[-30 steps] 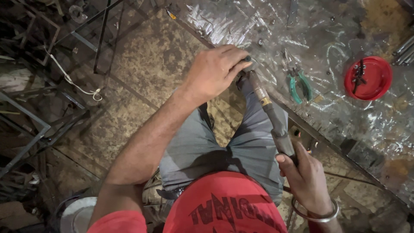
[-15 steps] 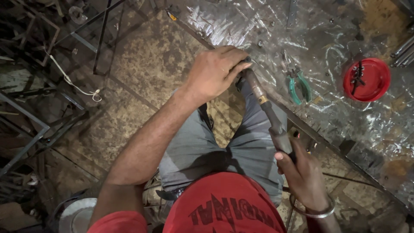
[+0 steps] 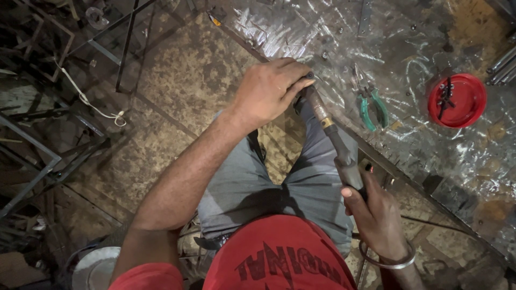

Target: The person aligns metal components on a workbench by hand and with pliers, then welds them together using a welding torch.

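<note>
One head-worn camera looks steeply down, close over the person's lap and metal workbench [image 3: 430, 161].

Both hands, left hand [image 3: 271, 88] and right hand [image 3: 376, 212], around a long tool [image 3: 333, 137] beside green pliers [image 3: 372, 104].

Metal workshop, rough one; scratched, shiny steel bench [image 3: 430, 48] fills the upper right, ground marks all over it; green-handled pliers [image 3: 372, 104] lie on it beside a red round lid [image 3: 473, 110] holding small dark bits; metal tubes [image 3: 502, 67] at the right edge; welded bar frames [image 3: 48, 156] and scrap stacked on the left; stained, rusty floor [image 3: 177, 91] below; white cord [image 3: 88, 102] trailing across the frames; metal bowl [image 3: 97, 268] at the bottom left.
</note>
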